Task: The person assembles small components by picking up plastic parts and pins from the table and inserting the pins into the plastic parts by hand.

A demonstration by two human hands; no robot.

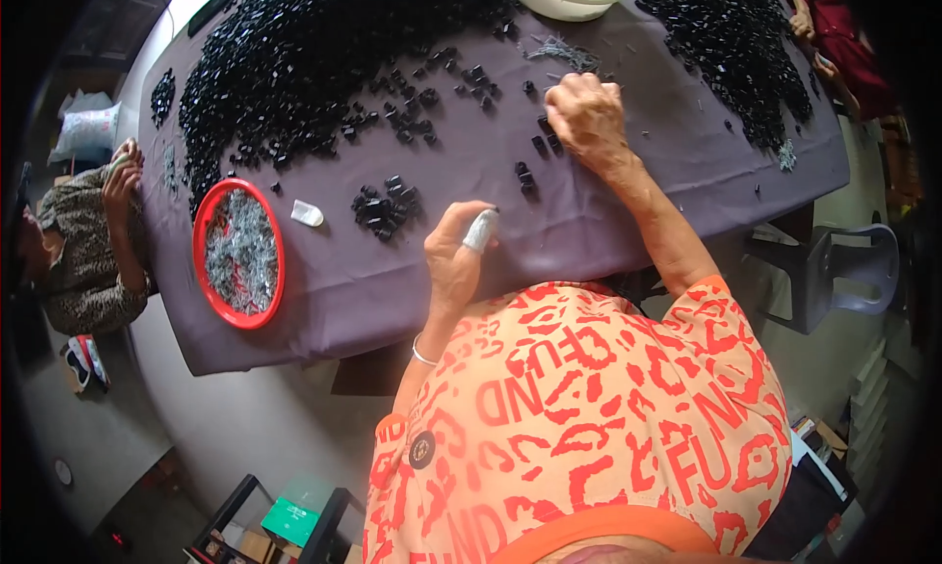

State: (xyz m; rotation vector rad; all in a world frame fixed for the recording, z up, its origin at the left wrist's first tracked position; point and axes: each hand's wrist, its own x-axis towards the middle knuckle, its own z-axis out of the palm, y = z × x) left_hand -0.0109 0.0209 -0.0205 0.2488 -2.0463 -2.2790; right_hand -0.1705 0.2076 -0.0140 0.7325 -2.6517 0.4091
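My left hand [455,260] is closed near the table's front edge, a white finger cot [480,230] on one digit. A bit of a small black piece [494,209] shows at its fingertips; the rest is hidden. Farther out, my right hand [587,120] is curled palm down over the cloth. Whatever its fingers may hold is out of sight. Just beyond it lies a loose heap of thin silvery pins [567,54]. Several small black blocks [540,146] stand beside the right wrist, and a short stack of them [525,178] is nearer me.
Big heaps of black pieces [294,64] cover the far side of the purple tablecloth [334,314]. A small pile [386,209], a spare white finger cot [307,213] and a red-rimmed basket [283,260] of pins lie left. A white tub [572,5] stands behind. Other people sit left and far right.
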